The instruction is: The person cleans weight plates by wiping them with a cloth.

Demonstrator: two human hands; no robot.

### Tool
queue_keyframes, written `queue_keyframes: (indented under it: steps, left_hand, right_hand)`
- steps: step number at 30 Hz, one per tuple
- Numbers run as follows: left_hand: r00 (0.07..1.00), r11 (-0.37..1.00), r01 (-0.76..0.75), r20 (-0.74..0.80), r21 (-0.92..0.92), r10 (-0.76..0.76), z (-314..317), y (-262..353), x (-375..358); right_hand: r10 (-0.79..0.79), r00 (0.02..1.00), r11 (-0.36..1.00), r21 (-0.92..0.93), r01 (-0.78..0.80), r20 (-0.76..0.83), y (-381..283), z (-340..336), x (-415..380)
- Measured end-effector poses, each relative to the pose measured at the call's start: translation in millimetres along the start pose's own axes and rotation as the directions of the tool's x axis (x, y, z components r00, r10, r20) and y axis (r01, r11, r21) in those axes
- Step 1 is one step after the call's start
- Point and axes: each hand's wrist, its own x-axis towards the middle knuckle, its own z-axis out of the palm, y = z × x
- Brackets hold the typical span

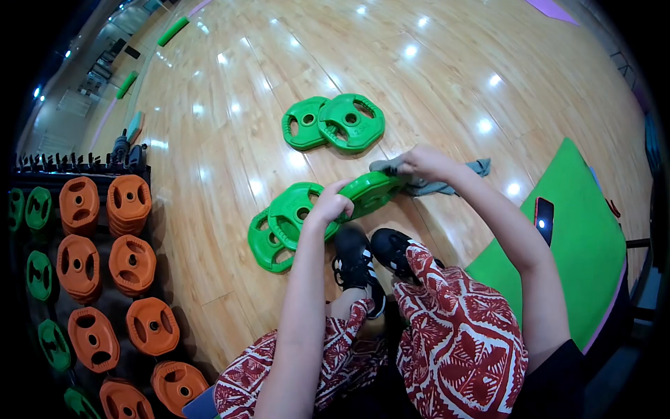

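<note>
My left hand (333,204) grips the near rim of a green weight plate (371,190), which is tilted up off the floor. At the plate's far right edge, my right hand (423,164) is closed on a grey cloth (440,186), pressing part of it against the rim while the rest trails to the right. Just left of my left hand lie two more green plates, one (296,213) overlapping the other (268,244). Farther ahead, a green plate (352,124) rests partly on another (304,123).
On the left stands a rack of orange plates (78,265) and green plates (40,274). A phone (544,220) lies on a green mat (586,258) at the right. My black shoes (354,258) are close below the plates on the wooden floor (230,140).
</note>
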Motion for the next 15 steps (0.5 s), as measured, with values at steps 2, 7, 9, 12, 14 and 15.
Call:
queue_keyframes:
  steps: [2,7,9,12,14,15]
  left_hand:
    - [1.000,1.000,-0.007,0.021,0.006,0.007,4,7,-1]
    - [0.998,0.998,-0.051,-0.044,0.040,0.053,14,9,2]
    - [0.996,0.997,-0.059,-0.070,0.047,0.062,17,9,2]
    - [0.992,0.996,0.055,-0.115,0.072,-0.047,19,13,0]
    - [0.954,0.892,-0.269,-0.025,0.363,0.298,8,-20,18]
    - [0.860,0.748,-0.474,0.062,0.464,0.507,5,-22,20]
  right_hand:
    - [-0.054,0.982,0.983,0.163,0.084,-0.179,19,2,1]
    - [0.072,0.920,0.718,0.660,0.220,-0.385,-41,-19,-15]
    - [0.134,0.938,0.443,0.867,0.230,-0.318,-64,-27,-17]
    - [-0.003,0.976,0.434,0.879,0.198,-0.219,-77,-15,-2]
    - [-0.093,0.956,0.806,0.543,0.236,-0.277,-67,14,20]
    - [-0.041,0.979,0.965,0.247,0.090,-0.198,-63,21,24]
